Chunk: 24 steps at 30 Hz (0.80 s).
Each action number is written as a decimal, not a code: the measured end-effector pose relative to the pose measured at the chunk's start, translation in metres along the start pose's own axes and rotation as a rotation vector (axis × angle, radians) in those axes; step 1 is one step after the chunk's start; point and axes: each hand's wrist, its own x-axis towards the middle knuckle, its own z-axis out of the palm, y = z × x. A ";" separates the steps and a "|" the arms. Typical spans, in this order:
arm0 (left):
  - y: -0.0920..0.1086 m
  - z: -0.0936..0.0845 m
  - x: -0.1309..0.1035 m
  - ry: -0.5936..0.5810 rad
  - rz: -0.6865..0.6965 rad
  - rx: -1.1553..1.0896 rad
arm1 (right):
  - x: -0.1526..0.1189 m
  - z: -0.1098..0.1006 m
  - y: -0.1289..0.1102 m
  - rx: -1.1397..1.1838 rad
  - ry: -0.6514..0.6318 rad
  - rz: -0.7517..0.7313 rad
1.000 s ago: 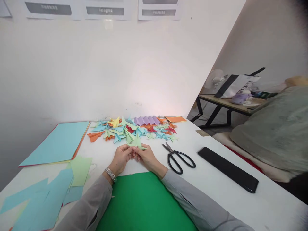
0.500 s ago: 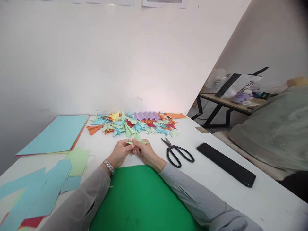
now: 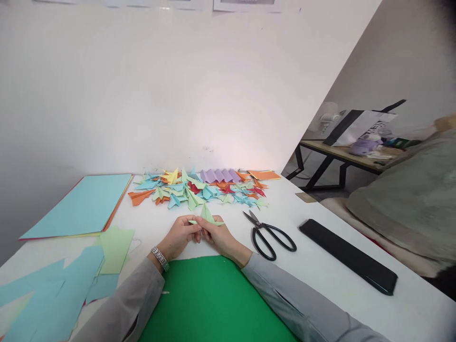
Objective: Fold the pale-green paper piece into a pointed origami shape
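Between my hands is a small light-green folded paper figure [image 3: 207, 214], with pointed wings and an upright tip. My left hand [image 3: 180, 236], a metal-band watch [image 3: 160, 258] on its wrist, pinches the figure from the left. From the right, my right hand [image 3: 220, 233] has its thumb and fingers closed on it. Both hands are just beyond a green mat [image 3: 221, 304]. Behind them lies a pile of folded paper figures [image 3: 194, 200] in several colours. Black-handled scissors [image 3: 265, 232] rest to the right of my right hand, blades partly spread.
Large coloured sheets [image 3: 76, 204] lie stacked at the left, with loose blue paper pieces [image 3: 67, 289] nearer. A purple pleated paper [image 3: 220, 175] and orange paper [image 3: 264, 175] are at the back by the wall. A long black case [image 3: 349, 256] lies right. A person's clothing [image 3: 409, 204] shows beyond.
The view has shifted slightly, so the table contents appear a little lower. Both hands keep their pinch on the green figure, with only slight finger movement.
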 end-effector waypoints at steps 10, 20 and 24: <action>-0.004 -0.001 0.003 0.020 0.009 0.033 | 0.000 -0.001 -0.001 0.002 0.048 0.036; -0.005 -0.001 0.006 0.246 0.026 -0.197 | 0.001 -0.003 -0.002 0.074 0.157 0.072; -0.004 0.003 0.005 0.209 0.055 -0.124 | 0.001 -0.002 0.001 0.018 0.128 0.056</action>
